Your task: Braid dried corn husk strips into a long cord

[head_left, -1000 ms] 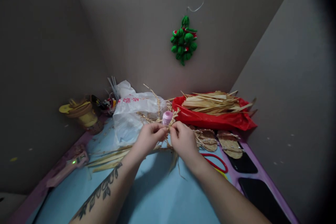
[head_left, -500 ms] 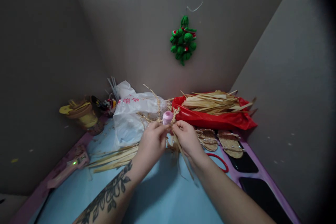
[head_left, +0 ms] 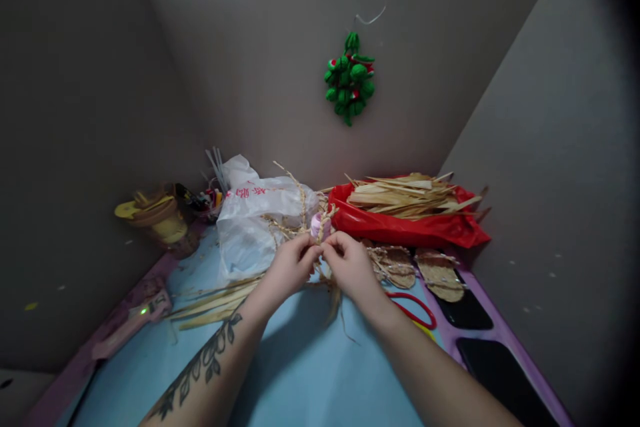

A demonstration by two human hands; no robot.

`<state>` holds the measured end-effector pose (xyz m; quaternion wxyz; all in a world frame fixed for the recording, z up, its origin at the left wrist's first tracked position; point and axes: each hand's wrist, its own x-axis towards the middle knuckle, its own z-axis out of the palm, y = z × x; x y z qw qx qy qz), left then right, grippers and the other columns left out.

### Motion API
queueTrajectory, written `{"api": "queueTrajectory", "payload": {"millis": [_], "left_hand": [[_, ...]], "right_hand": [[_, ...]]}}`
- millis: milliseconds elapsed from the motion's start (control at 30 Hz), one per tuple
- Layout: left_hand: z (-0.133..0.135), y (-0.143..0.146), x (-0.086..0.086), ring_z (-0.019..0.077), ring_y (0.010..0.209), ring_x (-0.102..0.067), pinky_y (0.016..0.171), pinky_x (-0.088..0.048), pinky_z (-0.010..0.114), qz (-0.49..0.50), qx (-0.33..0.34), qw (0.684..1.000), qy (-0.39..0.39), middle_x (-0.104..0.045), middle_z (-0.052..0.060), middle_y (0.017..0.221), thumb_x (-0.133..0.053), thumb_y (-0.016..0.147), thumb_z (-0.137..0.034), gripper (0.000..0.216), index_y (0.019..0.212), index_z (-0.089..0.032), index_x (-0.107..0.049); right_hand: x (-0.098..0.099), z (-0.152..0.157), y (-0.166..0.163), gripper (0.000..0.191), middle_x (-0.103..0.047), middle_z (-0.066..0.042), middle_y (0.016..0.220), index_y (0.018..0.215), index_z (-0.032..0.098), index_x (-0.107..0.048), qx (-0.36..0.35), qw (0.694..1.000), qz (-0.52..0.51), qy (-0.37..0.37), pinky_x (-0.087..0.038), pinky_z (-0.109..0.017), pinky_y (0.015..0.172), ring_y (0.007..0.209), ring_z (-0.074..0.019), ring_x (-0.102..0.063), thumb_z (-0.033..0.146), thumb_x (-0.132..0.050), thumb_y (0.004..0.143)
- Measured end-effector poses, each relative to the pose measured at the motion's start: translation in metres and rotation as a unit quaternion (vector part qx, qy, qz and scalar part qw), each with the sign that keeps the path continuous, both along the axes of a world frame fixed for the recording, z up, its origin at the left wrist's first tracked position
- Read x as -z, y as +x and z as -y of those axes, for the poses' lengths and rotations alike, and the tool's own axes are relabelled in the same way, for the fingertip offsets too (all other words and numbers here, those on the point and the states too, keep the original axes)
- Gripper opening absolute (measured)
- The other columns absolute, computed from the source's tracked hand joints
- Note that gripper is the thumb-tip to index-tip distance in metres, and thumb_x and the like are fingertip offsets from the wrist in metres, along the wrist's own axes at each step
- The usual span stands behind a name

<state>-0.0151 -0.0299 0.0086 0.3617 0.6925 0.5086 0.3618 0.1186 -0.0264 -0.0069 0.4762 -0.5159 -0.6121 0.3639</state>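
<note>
My left hand (head_left: 294,263) and my right hand (head_left: 350,267) meet in front of me, thumbs and fingertips pinched together. Between them is a braid of dry straw (head_left: 326,219), its plaited end sticking up above the fingers. Loose straw strands (head_left: 333,305) hang below the fingertips. Just behind the braid stands a pink spool of thread (head_left: 315,223), partly covered by it. Beyond my left hand, more thin plaited straw (head_left: 303,203) lies against a white plastic bag (head_left: 245,220).
A red bag (head_left: 405,230) full of straw strips (head_left: 405,192) lies at the back right. Nearer are small woven soles (head_left: 440,277), red-handled scissors (head_left: 417,310) and black phones (head_left: 500,373). Flat straw strips (head_left: 215,303), a pink device (head_left: 135,323) and a yellow cup (head_left: 167,223) sit left.
My hands have drawn closer together at the fingertips. The braid's end has shifted left, now in front of the spool, and the loose strands no longer trail over my right wrist.
</note>
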Motion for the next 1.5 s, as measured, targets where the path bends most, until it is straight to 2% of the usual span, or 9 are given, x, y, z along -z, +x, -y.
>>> {"api": "queueTrajectory", "payload": {"millis": [167, 267, 367, 600, 800, 967, 1133, 1333, 1500], "left_hand": [[-0.002, 0.001, 0.004, 0.0073, 0.048, -0.038, 0.048, -0.031, 0.018, 0.078, 0.045, 0.995, -0.033, -0.042, -0.006, 0.053, -0.046, 0.083, -0.033, 0.023, 0.067, -0.017, -0.045], [-0.003, 0.0, 0.006, 0.006, 0.046, -0.032, 0.046, -0.027, 0.018, 0.128, 0.038, 0.99, -0.046, -0.039, -0.007, 0.055, -0.046, 0.084, -0.036, 0.024, 0.069, -0.017, -0.044], [-0.004, -0.001, 0.007, 0.0052, 0.046, -0.03, 0.044, -0.024, 0.017, 0.168, 0.038, 0.983, -0.068, -0.039, -0.007, 0.056, -0.046, 0.084, -0.039, 0.026, 0.071, -0.017, -0.042], [-0.005, -0.006, 0.007, 0.0037, 0.046, -0.029, 0.042, -0.02, 0.016, 0.283, 0.075, 0.948, -0.127, -0.039, -0.006, 0.057, -0.051, 0.083, -0.04, 0.028, 0.073, -0.016, -0.042], [-0.006, -0.006, 0.007, 0.0026, 0.044, -0.027, 0.042, -0.021, 0.015, 0.405, 0.097, 0.894, -0.167, -0.037, -0.007, 0.056, -0.059, 0.079, -0.036, 0.028, 0.07, -0.016, -0.041], [-0.006, -0.004, 0.008, 0.0025, 0.043, -0.028, 0.04, -0.02, 0.015, 0.419, 0.095, 0.885, -0.18, -0.038, -0.006, 0.055, -0.063, 0.075, -0.038, 0.031, 0.069, -0.015, -0.043], [-0.004, 0.0, 0.01, 0.0022, 0.043, -0.028, 0.04, -0.02, 0.014, 0.431, 0.098, 0.875, -0.199, -0.039, -0.007, 0.056, -0.065, 0.073, -0.038, 0.031, 0.073, -0.015, -0.044], [-0.003, 0.004, 0.012, 0.0017, 0.042, -0.03, 0.039, -0.023, 0.013, 0.457, 0.085, 0.86, -0.211, -0.04, -0.007, 0.055, -0.066, 0.073, -0.036, 0.03, 0.074, -0.015, -0.045], [-0.001, 0.004, 0.01, 0.0011, 0.042, -0.03, 0.038, -0.023, 0.011, 0.479, 0.072, 0.847, -0.218, -0.039, -0.007, 0.056, -0.067, 0.073, -0.035, 0.029, 0.075, -0.015, -0.045]], "right_hand": [[-0.006, -0.004, 0.007, 0.02, -0.049, 0.003, 0.056, 0.061, 0.017, -0.052, -0.054, 0.996, -0.066, -0.035, -0.033, -0.022, 0.051, 0.053, -0.0101, -0.043, 0.033, -0.057, 0.072], [-0.009, -0.01, 0.014, 0.027, -0.053, 0.002, 0.058, 0.069, 0.016, -0.057, -0.131, 0.971, -0.172, -0.102, -0.035, -0.022, 0.05, 0.052, -0.0101, -0.046, 0.042, -0.059, 0.072], [-0.012, -0.013, 0.022, 0.032, -0.062, -0.002, 0.069, 0.081, 0.015, -0.062, -0.151, 0.951, -0.222, -0.151, -0.04, -0.024, 0.056, 0.059, -0.0124, -0.054, 0.045, -0.062, 0.07], [-0.016, -0.013, 0.032, 0.026, -0.065, -0.001, 0.07, 0.077, 0.014, -0.064, -0.177, 0.94, -0.225, -0.184, -0.041, -0.024, 0.059, 0.061, -0.0124, -0.056, 0.034, -0.071, 0.061], [-0.02, -0.01, 0.032, 0.037, -0.067, -0.005, 0.074, 0.088, 0.015, -0.063, -0.205, 0.923, -0.249, -0.211, -0.041, -0.025, 0.057, 0.063, -0.0137, -0.058, 0.048, -0.062, 0.071], [-0.024, -0.005, 0.029, 0.028, -0.064, -0.003, 0.072, 0.085, 0.013, -0.064, -0.25, 0.929, -0.206, -0.179, -0.04, -0.022, 0.056, 0.062, -0.0108, -0.055, 0.032, -0.071, 0.065], [-0.021, -0.003, 0.019, 0.029, -0.065, -0.004, 0.076, 0.084, 0.015, -0.063, -0.21, 0.934, -0.241, -0.162, -0.044, -0.024, 0.058, 0.066, -0.013, -0.058, 0.032, -0.072, 0.063], [-0.014, -0.001, 0.008, 0.035, -0.055, 0.004, 0.053, 0.088, 0.015, -0.066, -0.135, 0.949, -0.256, -0.127, -0.039, -0.02, 0.046, 0.047, -0.008, -0.048, 0.033, -0.075, 0.06], [-0.019, 0.003, 0.003, 0.038, -0.068, -0.004, 0.077, 0.091, 0.017, -0.07, -0.124, 0.952, -0.261, -0.097, -0.049, -0.028, 0.063, 0.066, -0.0142, -0.06, 0.033, -0.077, 0.058]]}}
